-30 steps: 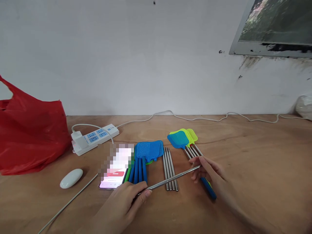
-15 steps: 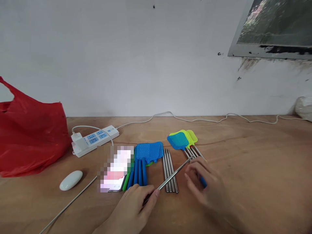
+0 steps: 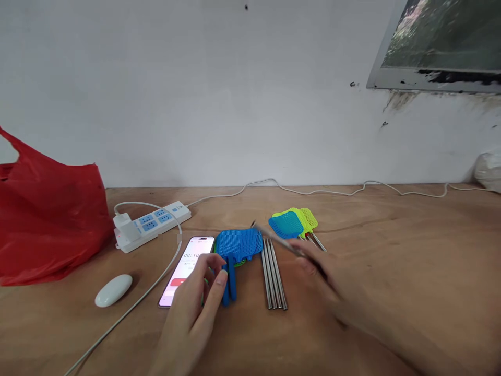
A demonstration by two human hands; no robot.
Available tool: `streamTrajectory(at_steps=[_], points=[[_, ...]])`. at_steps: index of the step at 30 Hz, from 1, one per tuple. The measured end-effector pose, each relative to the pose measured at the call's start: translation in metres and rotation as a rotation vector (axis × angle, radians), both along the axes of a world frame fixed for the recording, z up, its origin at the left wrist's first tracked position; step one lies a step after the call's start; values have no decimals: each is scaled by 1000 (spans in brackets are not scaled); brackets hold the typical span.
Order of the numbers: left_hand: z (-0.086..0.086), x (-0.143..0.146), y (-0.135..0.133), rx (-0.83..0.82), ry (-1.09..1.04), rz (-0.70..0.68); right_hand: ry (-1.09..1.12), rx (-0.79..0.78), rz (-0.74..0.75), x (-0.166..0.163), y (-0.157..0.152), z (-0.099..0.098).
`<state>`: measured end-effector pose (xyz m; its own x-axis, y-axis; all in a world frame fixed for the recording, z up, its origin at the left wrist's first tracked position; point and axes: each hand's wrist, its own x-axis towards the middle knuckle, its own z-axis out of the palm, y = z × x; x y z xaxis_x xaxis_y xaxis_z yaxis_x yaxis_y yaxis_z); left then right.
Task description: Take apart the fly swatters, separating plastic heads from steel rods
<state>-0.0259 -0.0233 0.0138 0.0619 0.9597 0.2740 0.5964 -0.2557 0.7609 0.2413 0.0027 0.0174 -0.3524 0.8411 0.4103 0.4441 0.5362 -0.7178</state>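
My right hand (image 3: 326, 279), blurred by motion, is closed on a thin metal rod (image 3: 276, 239) that slants up and left over the table. Just behind it lie finished fly swatters with blue and yellow-green heads (image 3: 291, 223). My left hand (image 3: 198, 300) holds nothing; its fingers stretch over the blue handles of a stack of blue swatter heads (image 3: 239, 243). Several loose metal rods (image 3: 274, 274) lie side by side between my hands.
A phone (image 3: 187, 267) with a lit screen lies left of the blue stack, its cable trailing off the front edge. Further left are a white power strip (image 3: 151, 222), a white oval object (image 3: 113, 290) and a red plastic bag (image 3: 47, 219). The wooden table (image 3: 391, 250) meets a white wall.
My left hand let go of the rod and moved left onto the blue handles. My right hand kept the rod and swung its free end up and away, towards the far left.
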Motion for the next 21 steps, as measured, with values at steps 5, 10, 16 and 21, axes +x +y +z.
streamTrajectory(at_steps=[5, 10, 16, 21], points=[[-7, 8, 6, -140, 149, -239, 839, -680, 56, -14, 11, 15], [-11, 13, 20, -177, 231, -304, 1146, -725, 234, -16, 25, 18], [-16, 10, 30, -125, 223, -327, 1033, -591, 227, -13, 24, 27], [-22, 8, 31, -96, 176, -345, 898, -478, 134, -18, 17, 42]])
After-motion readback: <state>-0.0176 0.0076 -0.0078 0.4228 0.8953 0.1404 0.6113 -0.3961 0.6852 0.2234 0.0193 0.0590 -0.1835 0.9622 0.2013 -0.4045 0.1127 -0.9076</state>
